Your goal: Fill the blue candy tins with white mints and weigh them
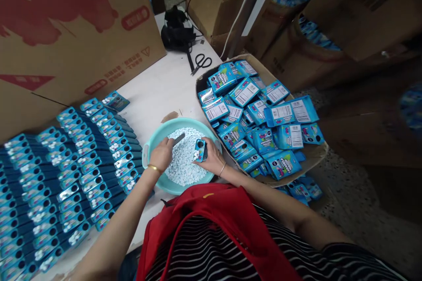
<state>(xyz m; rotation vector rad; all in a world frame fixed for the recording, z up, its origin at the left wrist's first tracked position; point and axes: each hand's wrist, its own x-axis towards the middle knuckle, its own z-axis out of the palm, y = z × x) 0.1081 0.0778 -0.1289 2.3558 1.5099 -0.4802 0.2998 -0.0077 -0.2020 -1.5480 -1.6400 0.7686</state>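
Note:
My left hand [161, 154] holds a small grey scoop [178, 139] over a teal bowl [154, 138] filled with small white candies [184, 160]. Just to its right, my right hand [212, 156] grips a small blue pouch [199, 149] upright over the bowl, with white candies showing in its window. The two hands are close together above the candies.
Rows of filled blue pouches [66, 171] lie overlapped on the white table [158, 92] at left. A cardboard tray [316, 153] of flat blue pouches sits at right. Scissors [201, 62] and a black device [176, 30] lie at the back. A large carton [66, 30] stands behind.

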